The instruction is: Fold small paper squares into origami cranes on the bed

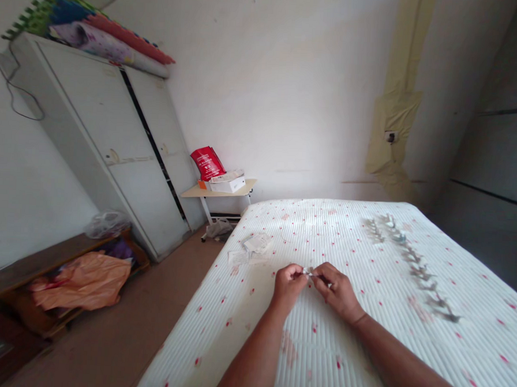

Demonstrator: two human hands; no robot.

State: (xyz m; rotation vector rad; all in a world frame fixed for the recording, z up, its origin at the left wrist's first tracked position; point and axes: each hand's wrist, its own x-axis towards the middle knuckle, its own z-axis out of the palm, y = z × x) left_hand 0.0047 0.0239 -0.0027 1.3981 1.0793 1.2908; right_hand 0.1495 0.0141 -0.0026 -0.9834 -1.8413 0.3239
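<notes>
Over the middle of the bed, my left hand [289, 280] and my right hand [335, 287] meet with their fingertips pinched together. Between them is a small piece of folded paper [307, 271], pale and mostly covered by the fingers. To the left lie loose sheets of printed paper [255, 246], overlapping on the bedcover. On the right side stand several small folded paper figures [417, 265], set in a slanting row and somewhat blurred; they look like folded birds. A shorter row of similar figures [374, 229] sits beside its far end.
The bed [320, 335] has a white ribbed cover with red dots. Beyond its far left corner, a small table [193, 192] bears a red bag [207, 163] and a white box [228, 184]. A grey cabinet [114, 134] and a low wooden bench [21, 262] stand left.
</notes>
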